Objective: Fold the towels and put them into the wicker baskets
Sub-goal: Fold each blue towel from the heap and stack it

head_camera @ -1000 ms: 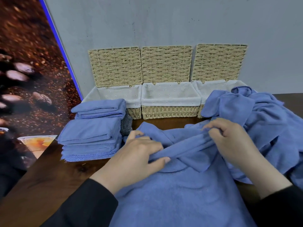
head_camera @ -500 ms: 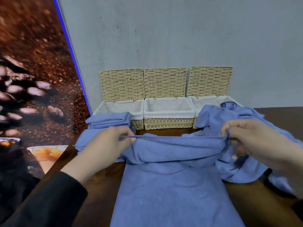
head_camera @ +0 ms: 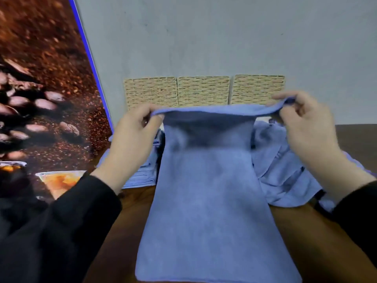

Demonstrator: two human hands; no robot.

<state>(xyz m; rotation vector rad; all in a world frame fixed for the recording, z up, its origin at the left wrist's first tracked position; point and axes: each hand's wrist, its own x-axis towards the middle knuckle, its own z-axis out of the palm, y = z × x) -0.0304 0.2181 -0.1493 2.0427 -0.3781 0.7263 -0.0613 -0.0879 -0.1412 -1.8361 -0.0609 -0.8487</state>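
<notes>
2 hands pinch the blue towel's (head_camera: 210, 190) top corners, left hand (head_camera: 132, 137) and right hand (head_camera: 306, 129), lifting it in front of the 3 wicker basket lids (head_camera: 203, 90); its lower end lies on the table (head_camera: 306, 231).

A plain grey wall (head_camera: 224, 37) fills twelve o'clock; at nine o'clock leans what looks like a coffee-bean poster (head_camera: 36, 88); a dark wooden table (head_camera: 357, 139) lies below.
</notes>
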